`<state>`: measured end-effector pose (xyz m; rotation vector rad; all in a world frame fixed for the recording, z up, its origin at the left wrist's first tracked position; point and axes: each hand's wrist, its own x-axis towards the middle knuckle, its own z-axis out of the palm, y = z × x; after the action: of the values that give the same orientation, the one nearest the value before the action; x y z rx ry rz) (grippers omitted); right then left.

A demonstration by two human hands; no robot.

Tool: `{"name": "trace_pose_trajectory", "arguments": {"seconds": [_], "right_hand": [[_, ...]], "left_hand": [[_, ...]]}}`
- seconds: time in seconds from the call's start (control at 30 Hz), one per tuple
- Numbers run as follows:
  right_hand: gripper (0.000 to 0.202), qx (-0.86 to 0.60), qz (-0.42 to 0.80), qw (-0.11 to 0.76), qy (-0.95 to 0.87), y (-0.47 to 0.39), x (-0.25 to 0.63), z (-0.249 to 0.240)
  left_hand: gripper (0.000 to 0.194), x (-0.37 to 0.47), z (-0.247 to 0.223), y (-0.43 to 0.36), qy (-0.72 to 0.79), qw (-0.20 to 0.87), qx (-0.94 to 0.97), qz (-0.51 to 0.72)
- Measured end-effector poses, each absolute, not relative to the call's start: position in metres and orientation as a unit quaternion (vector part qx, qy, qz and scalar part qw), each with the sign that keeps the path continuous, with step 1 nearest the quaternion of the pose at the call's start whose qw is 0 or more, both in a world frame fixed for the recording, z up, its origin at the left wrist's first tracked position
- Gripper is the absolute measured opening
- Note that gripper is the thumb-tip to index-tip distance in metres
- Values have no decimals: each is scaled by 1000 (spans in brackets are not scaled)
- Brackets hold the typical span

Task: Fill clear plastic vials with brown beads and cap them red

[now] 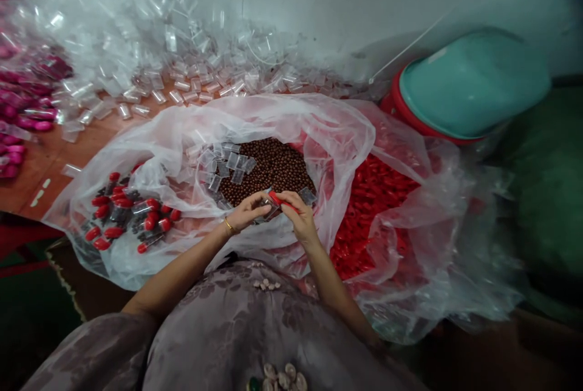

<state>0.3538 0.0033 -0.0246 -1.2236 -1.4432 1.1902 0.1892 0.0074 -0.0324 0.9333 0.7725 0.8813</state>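
Note:
My left hand (249, 211) is closed around a small clear plastic container (272, 209) with dark contents. My right hand (298, 215) pinches a red plastic cap (275, 197) against the container's mouth; whether the cap is seated I cannot tell. Both hands are over a clear bag holding brown beads (273, 166). Several empty clear containers (237, 163) lie on the beads. Left of my hands, capped containers with red tops (152, 215) lie in a heap on the plastic sheet. To the right, a bag is full of loose red caps (378, 197).
Many clear containers (170, 39) are piled along the wall at the back left. Pink pieces (27, 93) lie at the far left of the orange-brown table (86, 151). At the back right, a teal tub (478, 84) leans in a red one (395, 95).

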Motion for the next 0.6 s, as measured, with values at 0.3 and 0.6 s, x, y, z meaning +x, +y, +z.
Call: {"name": "trace_pose_trajectory", "arguments": {"seconds": [0.3, 0.6], "right_hand": [[33, -555, 526, 247, -595, -7, 360, -21], [37, -534, 410, 286, -682, -10, 359, -16]], "left_hand": [[38, 177, -39, 3, 362, 652, 588, 313], [43, 186, -46, -6, 364, 738, 469, 319]]}}
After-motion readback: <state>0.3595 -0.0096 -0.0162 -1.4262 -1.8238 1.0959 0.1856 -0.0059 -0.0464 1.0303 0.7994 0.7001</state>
